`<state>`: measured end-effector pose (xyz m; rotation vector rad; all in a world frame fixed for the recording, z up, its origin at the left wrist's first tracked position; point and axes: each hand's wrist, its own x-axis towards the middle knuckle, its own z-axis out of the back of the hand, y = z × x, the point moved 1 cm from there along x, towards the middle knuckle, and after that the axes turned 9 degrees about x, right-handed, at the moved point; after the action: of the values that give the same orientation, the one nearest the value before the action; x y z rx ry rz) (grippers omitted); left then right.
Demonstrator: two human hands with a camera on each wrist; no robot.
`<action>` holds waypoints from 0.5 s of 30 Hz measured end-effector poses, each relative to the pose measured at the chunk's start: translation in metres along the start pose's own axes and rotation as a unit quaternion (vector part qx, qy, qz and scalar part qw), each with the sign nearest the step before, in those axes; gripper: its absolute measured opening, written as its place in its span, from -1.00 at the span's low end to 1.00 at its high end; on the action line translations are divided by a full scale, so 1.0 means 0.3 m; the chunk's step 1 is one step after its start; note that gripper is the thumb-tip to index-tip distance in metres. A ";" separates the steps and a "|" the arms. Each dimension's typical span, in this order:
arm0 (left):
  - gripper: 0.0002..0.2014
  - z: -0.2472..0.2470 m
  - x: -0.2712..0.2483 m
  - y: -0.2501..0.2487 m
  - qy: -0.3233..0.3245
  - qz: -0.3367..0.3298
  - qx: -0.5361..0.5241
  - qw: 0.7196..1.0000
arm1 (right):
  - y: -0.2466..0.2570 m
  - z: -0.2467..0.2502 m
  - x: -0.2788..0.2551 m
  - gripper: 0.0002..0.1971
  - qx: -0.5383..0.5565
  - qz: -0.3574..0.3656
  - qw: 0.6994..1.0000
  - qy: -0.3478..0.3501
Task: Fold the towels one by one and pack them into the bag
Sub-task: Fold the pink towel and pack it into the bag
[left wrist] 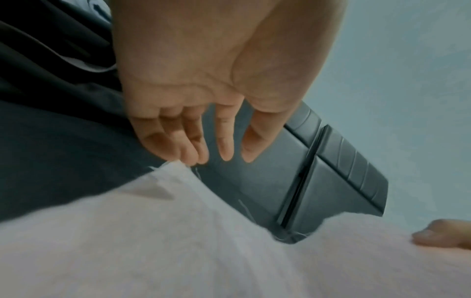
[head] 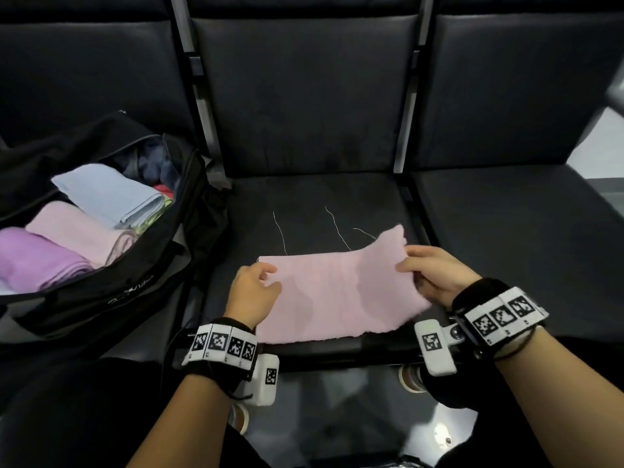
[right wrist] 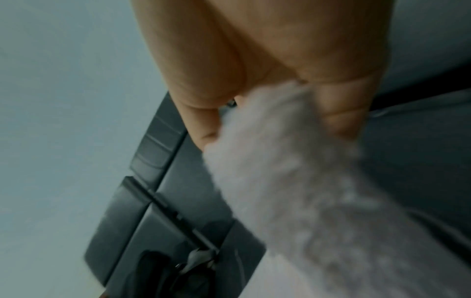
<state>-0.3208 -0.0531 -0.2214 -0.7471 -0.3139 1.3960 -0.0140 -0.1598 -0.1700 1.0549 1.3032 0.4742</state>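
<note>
A pink towel (head: 337, 292) lies spread on the middle black seat (head: 320, 197), its right end lifted. My left hand (head: 273, 278) hovers at the towel's left edge; in the left wrist view its fingers (left wrist: 224, 141) are straight, with their tips just above the towel (left wrist: 178, 242) corner. My right hand (head: 408, 261) pinches the right edge, and the right wrist view shows the towel (right wrist: 305, 201) caught between thumb and fingers (right wrist: 341, 121). The open black bag (head: 111, 292) sits on the left seat.
Inside the bag lie folded towels: light blue (head: 108, 194), pink (head: 77, 231) and purple (head: 37, 255). Loose white threads (head: 337, 228) trail on the seat behind the towel. A metal divider (head: 405, 130) separates the bare right seat (head: 506, 214).
</note>
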 end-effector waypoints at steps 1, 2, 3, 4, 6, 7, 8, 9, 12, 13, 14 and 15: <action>-0.76 0.000 0.001 -0.015 0.010 -0.005 -0.046 0.999 | 0.016 -0.048 -0.011 -0.76 -0.007 0.007 1.000 0.012; -0.82 0.000 0.001 -0.027 0.020 -0.004 -0.096 0.995 | 0.026 -0.098 -0.018 -0.75 -0.012 0.012 1.000 0.023; -0.87 0.000 0.000 -0.037 0.032 0.005 -0.147 0.989 | 0.029 -0.148 -0.021 -0.73 -0.015 0.017 0.999 0.032; -0.89 0.001 -0.004 -0.041 0.048 0.022 -0.192 0.980 | 0.028 -0.199 -0.019 -0.72 -0.020 0.019 0.999 0.040; -0.90 0.005 -0.012 -0.035 0.081 0.070 -0.264 0.959 | 0.013 -0.302 -0.012 -0.71 -0.046 0.020 0.998 0.047; -0.88 0.008 -0.016 -0.026 0.096 0.094 -0.290 0.948 | 0.002 -0.355 -0.005 -0.73 -0.064 0.019 0.996 0.056; -0.85 0.011 -0.019 -0.017 0.108 0.114 -0.307 0.939 | -0.009 -0.408 0.002 -0.76 -0.076 0.019 0.994 0.070; -0.82 0.012 -0.021 -0.006 0.118 0.130 -0.321 0.931 | -0.020 -0.461 0.009 -0.78 -0.081 0.019 0.993 0.087; -0.77 0.016 -0.024 0.026 0.131 0.159 -0.351 0.913 | -0.054 -0.579 0.019 -0.70 -0.074 0.014 0.989 0.131; -0.78 0.014 -0.025 0.033 0.131 0.164 -0.347 0.914 | -0.068 -0.593 0.024 -0.62 -0.087 0.012 0.987 0.135; -0.82 0.012 -0.027 0.040 0.127 0.164 -0.328 0.922 | -0.081 -0.593 0.027 -0.56 -0.109 0.012 0.985 0.132; -0.87 0.010 -0.029 0.042 0.118 0.159 -0.309 0.930 | -0.091 -0.581 0.028 -0.54 -0.127 0.014 0.984 0.126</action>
<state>-0.3341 -0.0605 -0.2253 -1.5298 -0.4670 1.4984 -0.1811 -0.1038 -0.1827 0.8188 1.4070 0.7947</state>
